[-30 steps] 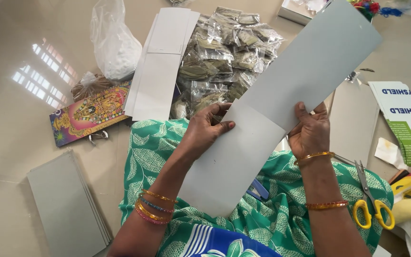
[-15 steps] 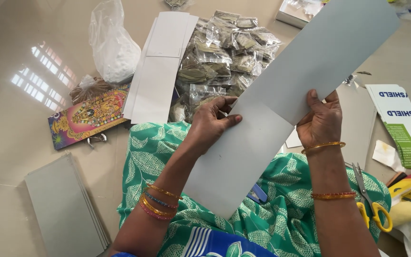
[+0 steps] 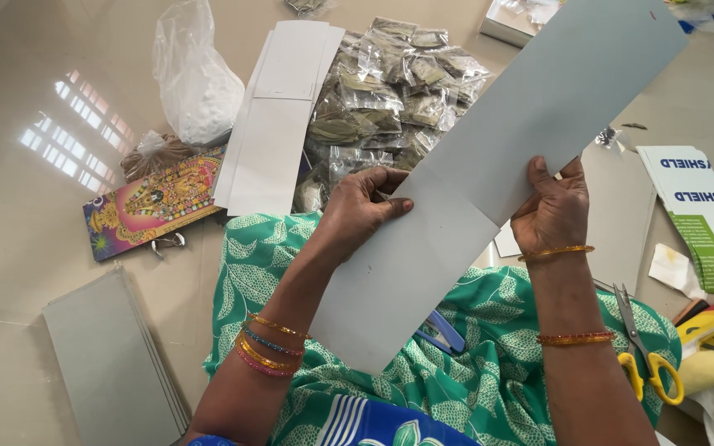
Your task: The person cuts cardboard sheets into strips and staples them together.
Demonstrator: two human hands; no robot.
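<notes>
On the floor at 8 o'clock lies a stack of grey sheets (image 3: 113,367), flat and squared up. At 10 o'clock sit a colourful printed card (image 3: 152,202) and a white plastic bag (image 3: 196,83). Towards 12 o'clock lie white folded cards (image 3: 278,116), and just beside them a heap of clear packets (image 3: 390,99) holding dried leaves.

At centre, a long grey card (image 3: 489,173) is held up over the lap, slanting from 7 o'clock to 1 o'clock. A crease line crosses it near mid-length; the card reads as bent there, not yet folded shut. The left hand (image 3: 357,211) grips its left edge, thumb on the face, fingers curled behind. The right hand (image 3: 555,211) clamps the right edge at the crease, fingers closed round it.

At 4 o'clock, yellow-handled scissors (image 3: 642,351) rest on the green cloth. At 3 o'clock lies a printed leaflet (image 3: 700,215).

Judgement: several cards appear finished and stacked; this one is mid-fold, and the packets remain loose.
</notes>
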